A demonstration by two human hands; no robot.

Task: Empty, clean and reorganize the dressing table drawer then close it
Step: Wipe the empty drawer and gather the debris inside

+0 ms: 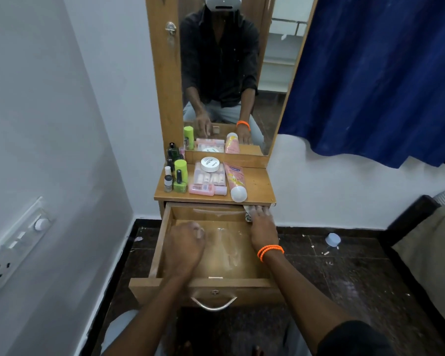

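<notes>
Inside drawer (pixel 165 242), left hand (pixel 185 246) curled shut mid-floor, right hand (pixel 261 227) gripping cloth (pixel 247 213), back-right corner

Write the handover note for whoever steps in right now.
Left hand: inside the drawer, fingers curled; what it holds, if anything, is unclear.
Right hand: pressing a cloth into the drawer's back right corner.
Done: drawer pulled open and looks emptied; bottles, jar, nail box and tube sit on the tabletop.
Left: finish wiping, put items back in order, close drawer.
</notes>
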